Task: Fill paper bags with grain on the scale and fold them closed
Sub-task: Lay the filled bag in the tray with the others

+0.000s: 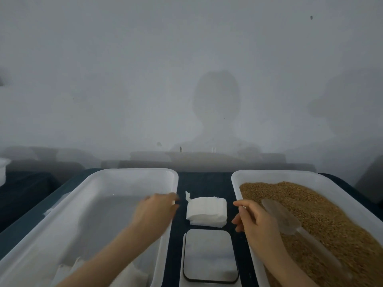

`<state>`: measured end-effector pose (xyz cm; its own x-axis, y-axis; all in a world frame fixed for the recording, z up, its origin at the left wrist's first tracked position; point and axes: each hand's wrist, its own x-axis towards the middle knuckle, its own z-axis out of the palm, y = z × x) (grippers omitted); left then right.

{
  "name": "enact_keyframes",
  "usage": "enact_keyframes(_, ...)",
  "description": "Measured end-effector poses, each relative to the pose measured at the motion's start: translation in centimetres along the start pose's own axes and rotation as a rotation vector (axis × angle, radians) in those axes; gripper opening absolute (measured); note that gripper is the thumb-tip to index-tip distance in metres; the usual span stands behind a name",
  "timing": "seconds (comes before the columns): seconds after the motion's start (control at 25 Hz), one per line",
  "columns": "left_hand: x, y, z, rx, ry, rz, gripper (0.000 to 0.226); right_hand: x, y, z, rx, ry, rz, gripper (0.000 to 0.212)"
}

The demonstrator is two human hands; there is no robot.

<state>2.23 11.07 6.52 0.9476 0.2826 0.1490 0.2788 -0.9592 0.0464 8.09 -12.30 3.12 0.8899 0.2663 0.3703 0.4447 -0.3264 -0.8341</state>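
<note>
A pale wall [186, 59] fills the upper half of the view and carries the shadow of a person. Below it, a dark blue table [205, 181] holds all the work items.

The left tray [132, 172], white plastic, occupies the left side. Some white paper lies in its near corner; what it is cannot be told. The right tray [290, 175], also white, holds brown grain [331, 214] across most of its floor.

The scale [210, 255] sits between the two trays at the near edge, and its glossy plate is bare. Just beyond it lies the stack of paper bags [207, 212], flat and white, with one twisted corner standing up at the far left.

A clear scoop [279, 216] rests on the grain, bowl towards the wall and handle towards the near right.

The left hand [155, 210] is over the right rim of the left tray, near the stack. It is blurred; the fingers point forward, roughly straight and close together, holding nothing. The right hand [259, 224] is over the left rim of the right tray, just beside the scoop bowl. Its fingers are loosely curled and its forefinger is extended.
</note>
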Motion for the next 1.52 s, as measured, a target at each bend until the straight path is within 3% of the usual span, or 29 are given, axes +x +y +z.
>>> enact_keyframes(0.08,3.4,4.1,1.7,0.092,0.003,0.179,0.021,0.2,0.1,0.0,-0.014,0.007,0.028,0.02)
enact_keyframes(0.12,5.0,5.8,2.9,0.125,-0.078,0.211,0.021,0.3,0.2,0.0,-0.023,0.009,0.034,0.02)
enact_keyframes(0.28,9.7,8.8,7.0,0.218,-0.513,0.135,0.033,0.2,0.2,-0.1,-0.044,0.02,0.013,0.029)
enact_keyframes(0.36,10.3,8.9,7.9,0.27,-0.594,0.134,0.036,0.2,0.4,-0.1,-0.037,0.019,0.029,0.028)
enact_keyframes(0.56,9.3,8.5,8.5,0.222,-0.404,0.233,0.024,0.4,0.4,0.1,-0.017,0.01,0.031,0.021)
enact_keyframes(0.76,8.9,8.5,8.3,0.102,-0.351,0.161,0.018,0.2,0.3,-0.1,-0.021,0.009,0.05,0.021)
enact_keyframes(0.96,9.2,6.8,7.8,-0.033,-0.172,0.063,0.022,0.1,0.2,-0.2,0.016,0.004,0.059,0.021)
enact_keyframes(1.08,8.8,5.5,6.3,-0.489,0.078,-0.181,0.029,0.1,0.0,-0.1,0.009,-0.002,0.067,0.021)
enact_keyframes(1.16,8.1,4.9,4.4,-0.957,0.232,-0.326,0.014,0.1,-0.2,-0.2,0.005,0.0,0.069,0.021)
enact_keyframes(1.24,7.6,4.0,3.1,-1.069,0.275,-0.42,0.012,0.1,-0.3,-0.3,0.013,-0.002,0.082,0.022)
enact_keyframes(1.32,5.7,3.9,2.4,-1.359,0.182,-0.476,0.016,0.1,-0.4,-0.1,0.044,-0.044,0.118,0.021)
enact_keyframes(1.44,1.9,4.6,2.7,-1.812,-0.094,-0.465,0.018,0.1,-0.9,0.5,0.184,-0.23,0.255,0.018)
enact_keyframes(1.52,-0.4,5.0,3.2,-1.916,-0.256,-0.487,0.018,0.1,-1.3,0.8,0.376,-0.343,0.375,0.022)
